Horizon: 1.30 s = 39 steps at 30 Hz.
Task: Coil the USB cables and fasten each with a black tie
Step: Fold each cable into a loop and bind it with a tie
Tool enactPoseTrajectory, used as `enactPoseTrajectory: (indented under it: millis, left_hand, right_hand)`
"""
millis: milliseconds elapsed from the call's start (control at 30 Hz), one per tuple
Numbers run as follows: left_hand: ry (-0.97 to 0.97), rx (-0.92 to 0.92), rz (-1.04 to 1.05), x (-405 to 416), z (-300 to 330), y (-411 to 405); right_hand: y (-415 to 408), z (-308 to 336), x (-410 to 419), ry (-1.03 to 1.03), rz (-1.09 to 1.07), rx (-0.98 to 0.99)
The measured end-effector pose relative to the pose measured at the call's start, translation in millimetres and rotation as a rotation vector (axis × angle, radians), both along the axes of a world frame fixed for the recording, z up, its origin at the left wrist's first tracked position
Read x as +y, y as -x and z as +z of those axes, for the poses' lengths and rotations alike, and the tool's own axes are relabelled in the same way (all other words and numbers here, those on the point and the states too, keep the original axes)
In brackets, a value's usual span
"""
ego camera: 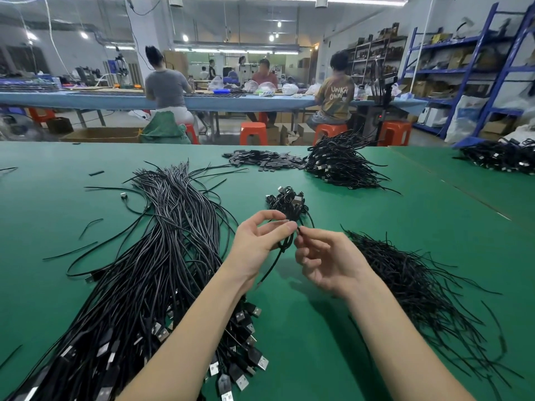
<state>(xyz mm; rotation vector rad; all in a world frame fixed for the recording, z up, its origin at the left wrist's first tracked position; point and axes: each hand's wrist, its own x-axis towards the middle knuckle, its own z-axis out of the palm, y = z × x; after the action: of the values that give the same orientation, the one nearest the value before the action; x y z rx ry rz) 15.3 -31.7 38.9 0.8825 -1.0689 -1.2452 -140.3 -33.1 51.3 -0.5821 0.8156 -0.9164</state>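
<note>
Left hand (257, 238) holds a coil (285, 244), right hand (324, 256) pinches its tie; small done pile (288, 202), big loose bundle (150, 256) waits.

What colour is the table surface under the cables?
Green; the table surface shows plainly in the head view.

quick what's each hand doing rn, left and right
Left hand: fingers curled, holding the coiled cable above the green table.
Right hand: fingertips pinching a black tie at the coil.
</note>
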Motion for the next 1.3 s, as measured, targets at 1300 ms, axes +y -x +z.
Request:
enactPoseTrajectory:
  millis: [1300]
  left_hand:
    - [-0.123, -0.895, 0.36, -158.4, 14.3, 36.1]
  right_hand:
    - [-17.8, -65.7, -8.2, 0.751, -0.259, 1.268]
